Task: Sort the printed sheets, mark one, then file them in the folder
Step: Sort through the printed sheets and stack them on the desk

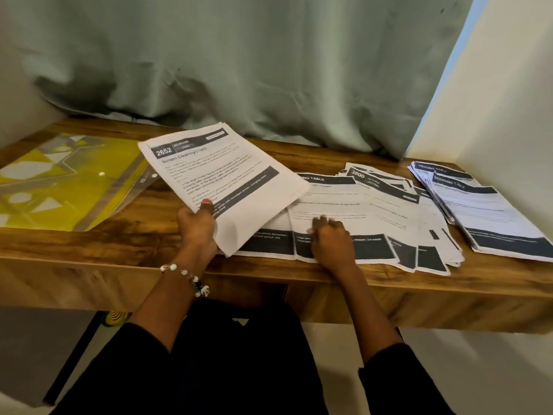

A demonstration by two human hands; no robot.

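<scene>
left hand (196,224) pinches lifted stack (221,181), thumb on top | right hand (330,239) rests curled on loose sheets (368,217) | folder (59,181) far left | risk: stack fans, mixes with unsorted spread

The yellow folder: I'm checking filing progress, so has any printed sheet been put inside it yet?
No, the yellow folder lies by itself at the desk's left end, with the printed sheets spread outside it.

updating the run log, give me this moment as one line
stage: sorting | left hand: holds bedroom sheets | right hand: on spread sheets | folder: unfilled
</scene>
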